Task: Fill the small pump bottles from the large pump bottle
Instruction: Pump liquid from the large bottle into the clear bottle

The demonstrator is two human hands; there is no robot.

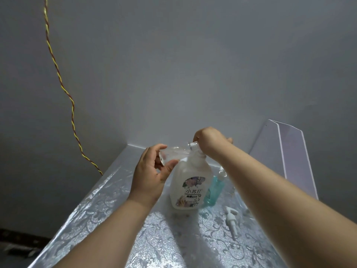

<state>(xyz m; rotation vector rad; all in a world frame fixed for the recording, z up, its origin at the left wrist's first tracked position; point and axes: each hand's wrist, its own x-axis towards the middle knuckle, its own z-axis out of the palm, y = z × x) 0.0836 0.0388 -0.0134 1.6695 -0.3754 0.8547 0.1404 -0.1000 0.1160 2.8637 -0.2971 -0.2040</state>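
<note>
The left hand (149, 175) grasped the small clear bottle (173, 154) at its base, thumb below and fingers curled over the top. The bottle lay nearly level, and its open neck pointed away from the grasp toward the spout of the large bottle (190, 190).

The right hand (209, 141) rested on top of the large bottle's pump head and hid most of it. The back of the hand faced the camera, so whether the fingers were curled round the pump could not be determined.

The large bottle stood upright on the table (116, 219), directly below the neck of the held bottle. A blue bottle (213, 192) with a white pump stood just beside it, on the side away from the left hand and partly behind the right forearm. A loose pump (231, 219) lay flat nearer the camera, under that forearm.

A white panel (289, 151) leaned against the wall beyond the right hand. A twisted wire (58, 74) hung down the wall, well apart from the left hand.
</note>
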